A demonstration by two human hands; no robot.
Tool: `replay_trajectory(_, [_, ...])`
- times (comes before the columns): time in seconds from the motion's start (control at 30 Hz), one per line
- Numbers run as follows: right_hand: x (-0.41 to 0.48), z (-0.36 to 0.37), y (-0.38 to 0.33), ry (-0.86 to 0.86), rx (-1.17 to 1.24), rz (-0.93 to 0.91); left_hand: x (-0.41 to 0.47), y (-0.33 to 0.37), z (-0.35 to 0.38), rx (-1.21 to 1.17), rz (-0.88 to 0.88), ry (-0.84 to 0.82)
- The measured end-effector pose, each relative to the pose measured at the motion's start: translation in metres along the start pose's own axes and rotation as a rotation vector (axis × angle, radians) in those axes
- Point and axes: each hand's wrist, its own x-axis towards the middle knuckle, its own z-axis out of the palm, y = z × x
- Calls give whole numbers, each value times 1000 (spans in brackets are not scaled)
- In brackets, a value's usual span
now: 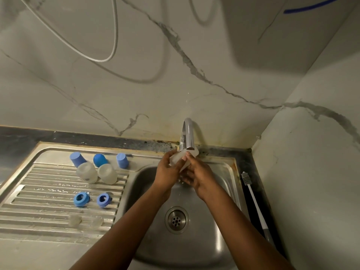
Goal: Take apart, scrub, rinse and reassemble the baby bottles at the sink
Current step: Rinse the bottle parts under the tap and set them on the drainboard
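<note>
A: Hands status at that moment?

B: Both occupied. The left hand (168, 170) and right hand (196, 175) were curled round one clear bottle (178, 159), one hand on each side. They held it right under the tap (188, 133) spout. Couldn't tell if it touched the spout.

A: Water?

B: A few drops showed under the hands. Flow rate not readable.

A: Other parts?

B: All well left of the tap, on the ribbed drainboard (48, 191). Three blue caps (100, 160) stood in the row level with the tap base. Two clear bottle bodies (87, 172) stood just in front of them. Further out from the tap lay two blue rings (81, 199), then two clear teats (74, 220), which were hard to make out.

A: Brush?

B: The bottle brush (253, 199) lay right of the tap on the dark surface (247, 162) along the sink (224, 191) rim, bristle end nearer the tap. Neither hand touched it.

A: Basin?

B: Only the drain (176, 220) showed, straight out from the tap, between the forearms.
</note>
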Motion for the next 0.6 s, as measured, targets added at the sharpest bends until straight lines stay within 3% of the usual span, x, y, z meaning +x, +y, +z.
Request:
replay_trajectory(0.13, [6, -4, -2, 119, 30, -3, 2, -2, 2, 78, 91, -15])
replay_trajectory(0.33, [9, 0, -4, 169, 55, 21, 10, -3, 4, 296, 197, 30])
replay_trajectory(0.47, [8, 8, -15, 60, 193, 138, 17, 0, 5, 376, 223, 45])
replay_trajectory(0.6, [7, 8, -31, -44, 210, 196, 21, 1, -1, 263, 227, -5])
